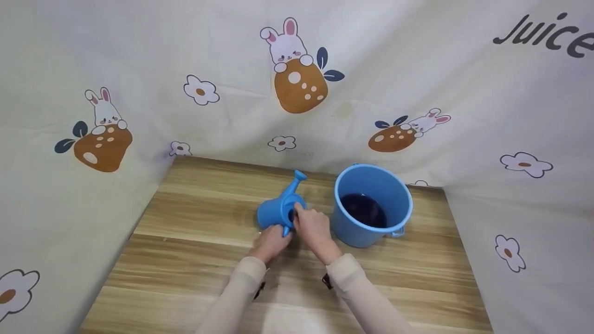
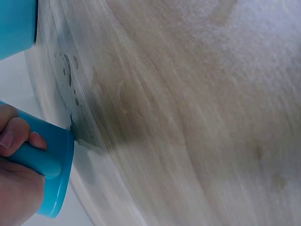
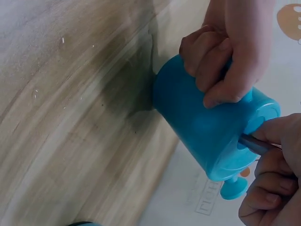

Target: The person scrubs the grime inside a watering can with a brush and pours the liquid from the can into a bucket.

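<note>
A blue watering can (image 1: pixel 271 214) is on the wooden table, its spout pointing to the back; in the right wrist view its base meets a wet patch. My left hand (image 1: pixel 271 243) grips the can's handle, with fingers curled round it in the left wrist view. My right hand (image 1: pixel 315 227) is at the can's top opening. Between its thumb and fingers it pinches a slim dark object (image 3: pixel 254 144) that reaches into the opening. The object's lower end is hidden inside the can, so its kind cannot be told.
To the right of the can stands a larger blue bucket (image 1: pixel 371 178) with dark liquid (image 1: pixel 364 211) in it. Water drops (image 2: pixel 70 75) lie on the tabletop (image 1: pixel 185 260). A pale cloth with printed rabbits (image 1: pixel 292 51) encloses the table at the back and sides.
</note>
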`<state>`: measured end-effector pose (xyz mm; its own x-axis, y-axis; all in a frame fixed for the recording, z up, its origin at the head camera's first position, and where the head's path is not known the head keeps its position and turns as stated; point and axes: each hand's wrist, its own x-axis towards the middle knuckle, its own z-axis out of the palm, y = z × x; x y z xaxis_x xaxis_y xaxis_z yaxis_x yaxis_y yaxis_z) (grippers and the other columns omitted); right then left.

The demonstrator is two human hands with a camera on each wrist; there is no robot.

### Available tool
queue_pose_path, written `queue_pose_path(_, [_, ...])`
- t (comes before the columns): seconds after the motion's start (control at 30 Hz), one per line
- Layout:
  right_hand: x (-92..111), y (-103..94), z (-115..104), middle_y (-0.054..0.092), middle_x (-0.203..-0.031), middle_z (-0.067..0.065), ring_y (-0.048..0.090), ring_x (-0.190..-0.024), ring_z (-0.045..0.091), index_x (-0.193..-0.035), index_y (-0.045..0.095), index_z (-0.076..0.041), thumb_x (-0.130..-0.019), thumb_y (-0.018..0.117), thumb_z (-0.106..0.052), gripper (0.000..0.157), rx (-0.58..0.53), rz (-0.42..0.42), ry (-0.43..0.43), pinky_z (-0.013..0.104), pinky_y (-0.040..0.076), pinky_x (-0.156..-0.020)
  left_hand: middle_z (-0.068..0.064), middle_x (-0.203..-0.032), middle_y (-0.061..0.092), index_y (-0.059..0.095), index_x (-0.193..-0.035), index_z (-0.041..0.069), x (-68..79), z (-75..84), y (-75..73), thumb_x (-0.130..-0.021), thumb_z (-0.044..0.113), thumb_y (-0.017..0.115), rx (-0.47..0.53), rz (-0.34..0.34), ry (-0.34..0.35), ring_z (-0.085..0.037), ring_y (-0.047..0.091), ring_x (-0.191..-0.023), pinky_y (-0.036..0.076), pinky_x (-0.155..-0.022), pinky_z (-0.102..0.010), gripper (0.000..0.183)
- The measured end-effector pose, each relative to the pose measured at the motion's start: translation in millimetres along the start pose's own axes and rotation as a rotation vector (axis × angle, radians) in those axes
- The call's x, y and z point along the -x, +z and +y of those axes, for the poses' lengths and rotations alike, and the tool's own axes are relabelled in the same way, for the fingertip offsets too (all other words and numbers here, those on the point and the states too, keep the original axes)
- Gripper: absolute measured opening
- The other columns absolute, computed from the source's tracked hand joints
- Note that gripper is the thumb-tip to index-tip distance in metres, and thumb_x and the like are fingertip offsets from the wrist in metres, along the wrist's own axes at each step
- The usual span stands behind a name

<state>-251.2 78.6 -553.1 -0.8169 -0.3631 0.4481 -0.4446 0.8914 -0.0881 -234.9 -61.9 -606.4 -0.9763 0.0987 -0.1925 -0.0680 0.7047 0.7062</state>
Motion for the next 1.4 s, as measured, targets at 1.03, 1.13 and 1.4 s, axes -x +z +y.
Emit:
queue_pose_path(1.03, [-9, -48.3, 0, 0.039, -0.054, -0.003, 0.052, -0.048, 0.015, -0.054, 0.048, -0.016, -0.084, 0.073, -0.022, 0.039, 0.001, -0.208, -0.036, 0.031, 0.044, -0.045, 0.008, -0.058, 0.037, 0.037, -0.064, 0.022, -1.2, -1.8, 1.5, -0.094, 0.031, 0.052, 0.017, -0.027, -0.006, -0.011, 0.040, -0.052, 0.034, -0.050, -0.027, 0.035])
queue_pose_path(1.13, [-11, -56.1, 0, 0.039, -0.054, -0.003, 0.051, -0.049, 0.014, -0.054, 0.045, -0.016, -0.083, 0.076, -0.026, 0.044, -0.014, -0.214, -0.028, 0.033, 0.046, -0.047, 0.008, -0.058, 0.036, 0.036, -0.063, 0.022, -1.4, -2.1, 1.3, -0.094, 0.031, 0.052, 0.016, -0.023, -0.011, -0.011, 0.040, -0.052, 0.034, -0.050, -0.027, 0.036])
queue_pose_path(1.4, [-18, -65.2, 1, 0.039, -0.053, -0.003, 0.045, -0.048, 0.013, -0.056, 0.048, -0.014, -0.084, 0.078, -0.030, 0.044, -0.066, -0.238, -0.007, 0.034, 0.046, -0.047, 0.009, -0.057, 0.035, 0.036, -0.063, 0.022, -2.1, -2.9, 0.7, -0.095, 0.032, 0.052, 0.027, -0.022, -0.012, -0.010, 0.038, -0.051, 0.033, -0.049, -0.027, 0.037])
